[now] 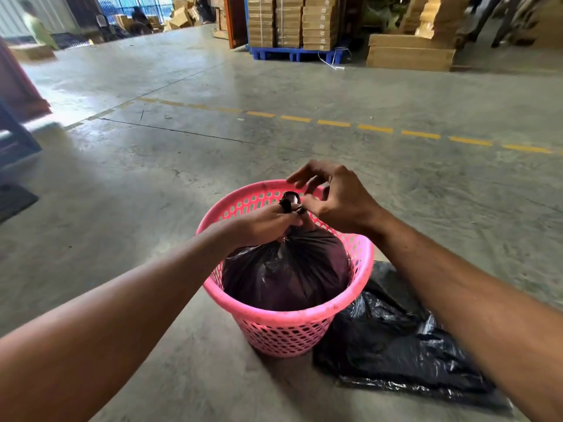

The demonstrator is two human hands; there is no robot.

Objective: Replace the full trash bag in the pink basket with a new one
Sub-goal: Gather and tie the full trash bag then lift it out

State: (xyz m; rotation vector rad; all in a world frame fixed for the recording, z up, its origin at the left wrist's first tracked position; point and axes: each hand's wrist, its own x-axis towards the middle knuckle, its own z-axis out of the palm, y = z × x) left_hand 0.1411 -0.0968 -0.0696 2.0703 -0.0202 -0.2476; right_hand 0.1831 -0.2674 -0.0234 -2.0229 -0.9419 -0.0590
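- Full black trash bag (286,269) sits inside the pink basket (304,318).
- Left hand (262,226) fisted round the bag's neck above the basket.
- Right hand (338,196) pinches the neck's end, other fingers spread.
- Flat black bag (393,345) lies on the floor, right of the basket.

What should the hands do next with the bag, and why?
Probably finish tightening the knot. The left hand grips the gathered neck of the full bag, the right hand works its ends, and the bag sits in the basket.
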